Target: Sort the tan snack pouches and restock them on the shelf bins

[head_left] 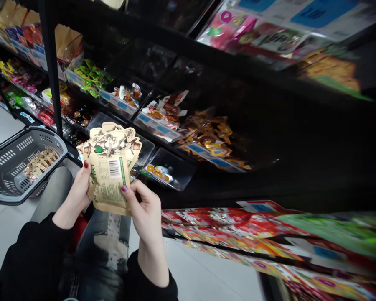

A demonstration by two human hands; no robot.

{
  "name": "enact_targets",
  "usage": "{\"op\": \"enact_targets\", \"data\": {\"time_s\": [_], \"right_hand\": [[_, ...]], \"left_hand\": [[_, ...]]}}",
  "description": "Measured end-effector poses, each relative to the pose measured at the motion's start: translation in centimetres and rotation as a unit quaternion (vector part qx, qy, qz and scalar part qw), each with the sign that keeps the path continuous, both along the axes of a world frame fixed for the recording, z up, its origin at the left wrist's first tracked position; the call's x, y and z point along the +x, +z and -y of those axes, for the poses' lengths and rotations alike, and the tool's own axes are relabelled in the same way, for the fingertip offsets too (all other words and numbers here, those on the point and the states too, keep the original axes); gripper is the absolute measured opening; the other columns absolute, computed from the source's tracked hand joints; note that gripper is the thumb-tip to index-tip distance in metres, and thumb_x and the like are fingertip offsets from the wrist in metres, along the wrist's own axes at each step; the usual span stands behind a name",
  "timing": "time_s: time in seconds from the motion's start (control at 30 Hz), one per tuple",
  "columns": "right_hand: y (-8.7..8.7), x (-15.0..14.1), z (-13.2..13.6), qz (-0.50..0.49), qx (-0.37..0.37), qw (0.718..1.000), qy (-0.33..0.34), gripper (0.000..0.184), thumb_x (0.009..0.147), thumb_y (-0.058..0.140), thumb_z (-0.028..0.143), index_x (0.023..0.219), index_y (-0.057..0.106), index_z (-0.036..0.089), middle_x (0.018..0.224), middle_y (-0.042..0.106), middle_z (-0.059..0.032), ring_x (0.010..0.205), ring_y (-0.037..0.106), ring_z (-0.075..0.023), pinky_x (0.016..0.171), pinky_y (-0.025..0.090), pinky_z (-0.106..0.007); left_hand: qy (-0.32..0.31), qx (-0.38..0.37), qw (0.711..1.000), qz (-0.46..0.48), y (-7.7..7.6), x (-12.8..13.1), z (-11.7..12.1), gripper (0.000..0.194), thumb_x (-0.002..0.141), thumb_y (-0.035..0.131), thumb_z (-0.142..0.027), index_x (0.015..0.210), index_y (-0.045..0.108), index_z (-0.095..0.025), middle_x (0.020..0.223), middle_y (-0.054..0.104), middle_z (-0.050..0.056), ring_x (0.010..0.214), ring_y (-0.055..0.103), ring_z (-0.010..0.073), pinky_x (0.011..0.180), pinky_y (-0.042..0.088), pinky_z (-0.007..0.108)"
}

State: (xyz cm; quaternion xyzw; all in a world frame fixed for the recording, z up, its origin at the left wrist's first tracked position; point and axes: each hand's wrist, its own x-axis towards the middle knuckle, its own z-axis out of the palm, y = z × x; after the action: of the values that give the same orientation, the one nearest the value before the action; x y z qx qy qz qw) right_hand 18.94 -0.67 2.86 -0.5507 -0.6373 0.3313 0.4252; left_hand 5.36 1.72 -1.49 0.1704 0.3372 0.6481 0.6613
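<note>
Both my hands hold a small stack of tan snack packets with a barcode and green print, raised in front of a shop shelf. My left hand grips the stack's left edge, thumb on the front. My right hand pinches the lower right corner with thumb and fingers. Both sleeves are black. Below the packets are my knees in ripped grey jeans.
A grey shopping basket at the left holds more tan packets. Black shelves carry clear bins of wrapped snacks. Red and green packets line the lower right shelf. Pale floor shows below.
</note>
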Motion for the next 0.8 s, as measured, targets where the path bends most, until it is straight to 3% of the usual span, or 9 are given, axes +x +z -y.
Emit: {"op": "enact_targets", "data": {"time_s": [0.17,0.3,0.4,0.47,0.53,0.6,0.7,0.8], "right_hand": [[-1.4,0.9,-0.4,-0.117,-0.011,0.993,-0.02,0.042,0.085,0.054,0.047,0.058,0.035,0.021,0.058,0.034,0.006,0.054,0.03,-0.0092,0.052,0.026,-0.023],[-2.7,2.0,-1.0,-0.165,-0.01,0.985,-0.042,0.043,0.081,0.058,0.049,0.057,0.037,0.021,0.056,0.035,0.0064,0.052,0.029,-0.0087,0.05,0.028,-0.022],[-2.1,2.7,-1.0,-0.178,0.024,0.977,-0.113,0.044,0.077,0.061,0.051,0.055,0.038,0.021,0.053,0.037,0.0063,0.048,0.031,-0.0083,0.047,0.028,-0.022],[-0.8,2.9,-0.4,-0.166,0.103,0.961,-0.196,0.041,0.076,0.063,0.047,0.054,0.04,0.021,0.052,0.038,0.006,0.047,0.032,-0.0083,0.045,0.028,-0.022],[0.8,2.7,0.8,-0.085,0.214,0.931,-0.282,0.035,0.078,0.063,0.038,0.054,0.043,0.021,0.053,0.039,0.0047,0.048,0.037,-0.0095,0.047,0.032,-0.024],[2.2,1.9,2.1,0.07,0.296,0.902,-0.307,0.029,0.08,0.061,0.027,0.056,0.047,0.022,0.056,0.043,0.0023,0.057,0.051,-0.0142,0.053,0.041,-0.028],[2.8,-0.3,3.2,0.303,0.331,0.867,-0.218,0.023,0.079,0.06,0.014,0.059,0.053,0.024,0.062,0.049,-0.0006,0.09,0.065,-0.0248,0.078,0.053,-0.043],[1.8,-2.6,2.6,0.385,0.317,0.855,-0.143,0.016,0.08,0.059,0.013,0.068,0.06,0.024,0.08,0.059,-0.0046,0.109,0.06,-0.0288,0.101,0.042,-0.06]], "left_hand": [[0.002,0.008,1.0,-0.015,0.0,-0.4,-0.1,0.055,0.07,0.072,-0.056,0.109,0.067,-0.016,0.105,0.074,0.01,0.105,0.066,0.0283,0.089,0.053,0.037],[-0.024,-0.003,0.999,-0.022,0.2,-0.7,-0.1,0.049,0.063,0.082,-0.03,0.107,0.067,-0.017,0.096,0.075,0.006,0.091,0.07,0.0252,0.084,0.055,0.034],[-0.016,-0.011,1.0,-0.016,0.3,-0.7,-0.1,0.046,0.062,0.081,-0.024,0.105,0.066,-0.018,0.094,0.075,0.005,0.088,0.071,0.0241,0.082,0.055,0.033],[0.0,-0.001,1.0,-0.021,0.3,-0.7,-0.2,0.046,0.063,0.079,-0.022,0.107,0.065,-0.018,0.098,0.075,0.005,0.093,0.069,0.0242,0.084,0.054,0.033],[0.019,0.013,0.999,-0.047,0.1,-0.7,-0.2,0.046,0.064,0.078,-0.02,0.107,0.065,-0.019,0.101,0.074,0.005,0.096,0.068,0.0242,0.085,0.053,0.033],[0.033,0.026,0.995,-0.09,0.0,-0.6,-0.2,0.042,0.064,0.077,-0.018,0.105,0.065,-0.018,0.102,0.074,0.005,0.097,0.067,0.0244,0.084,0.053,0.033],[0.037,0.034,0.988,-0.144,0.0,-0.2,0.2,0.04,0.067,0.076,-0.019,0.105,0.066,-0.018,0.105,0.073,0.006,0.098,0.066,0.0242,0.084,0.051,0.031],[0.041,0.036,0.985,-0.166,0.1,0.4,0.7,0.038,0.069,0.075,-0.02,0.106,0.065,-0.018,0.105,0.072,0.006,0.098,0.066,0.0235,0.083,0.05,0.03]]}}
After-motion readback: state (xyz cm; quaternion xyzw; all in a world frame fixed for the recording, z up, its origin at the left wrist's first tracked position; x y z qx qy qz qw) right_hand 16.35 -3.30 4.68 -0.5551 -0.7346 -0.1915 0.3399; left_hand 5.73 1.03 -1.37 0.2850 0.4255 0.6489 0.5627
